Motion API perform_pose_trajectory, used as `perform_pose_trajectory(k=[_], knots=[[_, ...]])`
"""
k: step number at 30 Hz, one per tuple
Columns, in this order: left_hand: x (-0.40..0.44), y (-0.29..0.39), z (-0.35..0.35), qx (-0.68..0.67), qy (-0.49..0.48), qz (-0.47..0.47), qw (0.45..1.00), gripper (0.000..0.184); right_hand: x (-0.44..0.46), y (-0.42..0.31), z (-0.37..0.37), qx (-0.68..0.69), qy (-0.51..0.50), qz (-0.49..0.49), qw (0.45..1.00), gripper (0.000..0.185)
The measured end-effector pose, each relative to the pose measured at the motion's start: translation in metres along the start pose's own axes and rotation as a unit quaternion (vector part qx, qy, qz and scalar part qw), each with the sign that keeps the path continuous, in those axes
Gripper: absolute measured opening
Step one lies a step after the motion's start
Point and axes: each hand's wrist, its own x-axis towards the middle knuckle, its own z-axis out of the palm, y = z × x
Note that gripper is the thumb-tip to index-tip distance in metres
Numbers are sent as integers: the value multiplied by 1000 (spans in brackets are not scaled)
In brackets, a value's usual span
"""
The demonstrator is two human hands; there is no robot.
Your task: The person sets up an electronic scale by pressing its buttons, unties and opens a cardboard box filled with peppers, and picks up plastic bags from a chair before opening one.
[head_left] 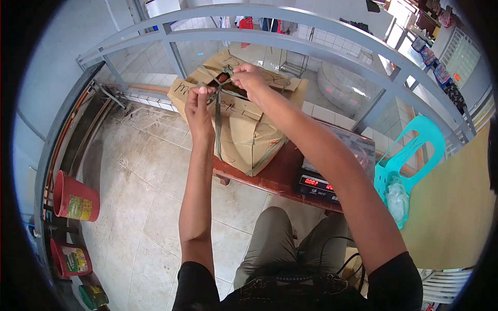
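A brown cardboard box (pixel 236 135) with dark handwriting stands on a reddish-brown wooden bench (pixel 259 179). Its top has a gap where something dark and reddish shows, too small to name. A flat grey-green tie strap (pixel 218 129) runs down over the box and crosses at the top. My left hand (pixel 199 106) pinches one end of the strap at the near left of the gap. On the far right of the gap, my right hand (pixel 247 79) is closed on another part of it. The strap stretches between the two hands.
A digital scale (pixel 317 185) with red digits sits on the bench under my right forearm. A turquoise plastic chair (pixel 423 145) holding a clear plastic bag (pixel 397 199) is at the right. Grey metal railing (pixel 290 41) curves behind the box. Red pots (pixel 76 197) line the left.
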Motion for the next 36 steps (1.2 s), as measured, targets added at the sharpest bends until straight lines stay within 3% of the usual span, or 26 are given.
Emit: perform_pose_trajectory(k=[5, 8, 13, 15, 18, 22, 25, 31, 34, 36], knots=[[-15, -7, -14, 1, 8, -9, 1000, 23, 0, 25, 3, -28, 30, 5, 999, 19], [-5, -17, -25, 97, -54, -30, 993, 24, -9, 13, -19, 10, -55, 33, 998, 17], [16, -31, -16, 207, -139, -14, 968, 18, -5, 11, -42, -26, -95, 55, 994, 23], [16, -23, -11, 310, -168, -40, 935, 29, -8, 6, -46, 13, -101, 51, 993, 30], [16, -22, 2, 471, -159, 114, 860, 31, -16, -10, -55, 54, -111, 55, 991, 33], [19, -23, 15, 469, -161, 125, 859, 28, -28, -23, -68, 63, -139, 41, 987, 28], [20, -24, 18, 473, -180, 84, 858, 29, -41, -28, -79, 11, -111, 26, 993, 23], [7, -14, 28, 448, -122, 53, 884, 25, -72, -32, -84, -55, -83, -78, 992, 23], [8, -17, 28, 448, -152, 157, 867, 20, -69, -35, -86, -18, -58, -81, 995, 23], [7, -10, 35, 500, -145, 160, 839, 17, -59, -41, -82, 5, -75, -95, 993, 22]])
